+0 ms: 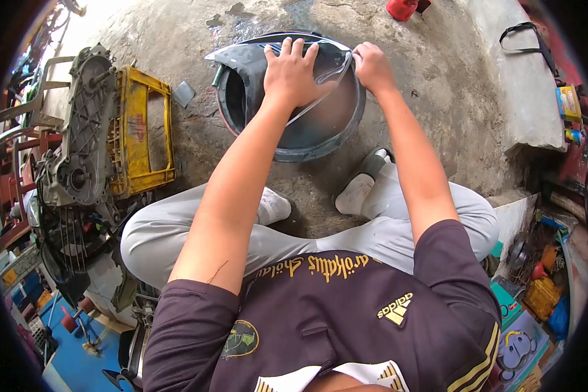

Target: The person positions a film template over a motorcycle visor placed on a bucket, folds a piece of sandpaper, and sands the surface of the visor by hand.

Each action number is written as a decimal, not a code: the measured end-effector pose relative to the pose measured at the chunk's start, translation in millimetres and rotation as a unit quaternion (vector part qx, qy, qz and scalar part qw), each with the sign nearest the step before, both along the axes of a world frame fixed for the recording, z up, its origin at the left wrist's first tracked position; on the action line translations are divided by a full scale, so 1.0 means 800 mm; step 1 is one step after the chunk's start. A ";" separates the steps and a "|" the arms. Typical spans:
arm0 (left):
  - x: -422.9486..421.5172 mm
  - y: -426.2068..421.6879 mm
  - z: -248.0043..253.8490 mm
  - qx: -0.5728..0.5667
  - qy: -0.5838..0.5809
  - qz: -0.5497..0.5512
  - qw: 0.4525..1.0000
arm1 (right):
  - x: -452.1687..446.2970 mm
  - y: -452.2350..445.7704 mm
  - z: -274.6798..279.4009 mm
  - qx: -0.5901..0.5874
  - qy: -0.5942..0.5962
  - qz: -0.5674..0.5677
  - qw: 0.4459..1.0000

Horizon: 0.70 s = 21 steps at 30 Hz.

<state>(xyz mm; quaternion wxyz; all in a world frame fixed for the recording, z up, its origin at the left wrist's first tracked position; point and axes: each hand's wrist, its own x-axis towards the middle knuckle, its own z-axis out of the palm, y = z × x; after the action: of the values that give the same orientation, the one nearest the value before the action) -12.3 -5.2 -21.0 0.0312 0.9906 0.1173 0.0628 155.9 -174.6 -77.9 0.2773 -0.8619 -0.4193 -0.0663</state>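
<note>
A dark panel [251,62] with a pale edge lies across the top of a round black basin [307,152] on the concrete floor. My left hand [291,73] rests on the panel with its fingers spread. At the panel's right end, my right hand [371,65] is closed in a pinch on a thin clear strip [347,64]. From there the strip runs down and left across the basin, passing under my left hand. Murky liquid [330,111] shows inside the basin.
On the left, a metal engine casing [88,124] stands beside a yellow crate [134,130]. A red object [402,8] sits at the top. A concrete ledge [526,98] with a black strap [529,39] is on the right. Assorted items lie at the lower right.
</note>
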 end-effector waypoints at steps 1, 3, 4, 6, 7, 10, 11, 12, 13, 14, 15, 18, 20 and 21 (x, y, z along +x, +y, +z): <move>0.000 0.000 -0.002 -0.003 -0.004 0.000 1.000 | -0.007 -0.002 0.005 -0.009 0.009 -0.005 1.000; 0.001 0.001 -0.002 -0.003 -0.005 0.001 1.000 | -0.015 -0.004 0.010 -0.011 0.009 0.002 1.000; 0.003 0.001 -0.001 -0.003 -0.007 0.002 1.000 | -0.016 -0.004 0.010 -0.014 0.013 0.010 1.000; 0.002 0.001 -0.002 0.004 -0.002 0.000 1.000 | 0.003 0.007 0.004 -0.006 -0.002 0.004 1.000; 0.000 0.002 -0.003 0.004 0.001 0.000 1.000 | 0.007 0.009 -0.003 0.002 -0.014 -0.005 1.000; 0.000 0.002 -0.005 -0.004 -0.013 -0.003 1.000 | -0.001 0.007 0.003 -0.006 -0.001 -0.005 1.000; 0.000 0.001 -0.005 0.000 -0.011 -0.002 1.000 | -0.012 0.004 0.009 -0.020 0.001 -0.014 1.000; 0.001 0.002 -0.002 0.004 -0.008 -0.002 1.000 | -0.013 0.006 0.012 -0.019 -0.003 -0.013 1.000; 0.002 0.002 0.000 0.003 0.000 0.000 1.000 | -0.013 0.005 0.013 -0.014 0.000 -0.001 1.000; 0.003 0.001 -0.001 0.000 0.000 0.002 1.000 | -0.015 0.003 0.012 -0.012 0.006 0.011 1.000; 0.003 0.001 0.001 0.001 0.000 0.001 1.000 | -0.009 0.004 0.009 -0.014 0.007 0.012 1.000; -0.002 0.001 -0.002 -0.001 0.000 -0.002 1.000 | 0.005 0.009 -0.001 -0.021 0.011 0.001 1.000; 0.001 0.002 0.000 -0.002 -0.009 -0.001 1.000 | -0.004 0.007 0.004 -0.021 -0.008 0.000 1.000; 0.001 0.002 0.001 0.001 -0.002 -0.001 1.000 | -0.008 0.006 0.004 -0.018 -0.011 0.001 1.000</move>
<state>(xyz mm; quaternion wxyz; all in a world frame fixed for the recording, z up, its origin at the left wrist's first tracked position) -11.8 -3.6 -19.8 0.0302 0.9906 0.1164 0.0646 149.8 -169.6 -74.4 0.2568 -0.8657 -0.4241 -0.0683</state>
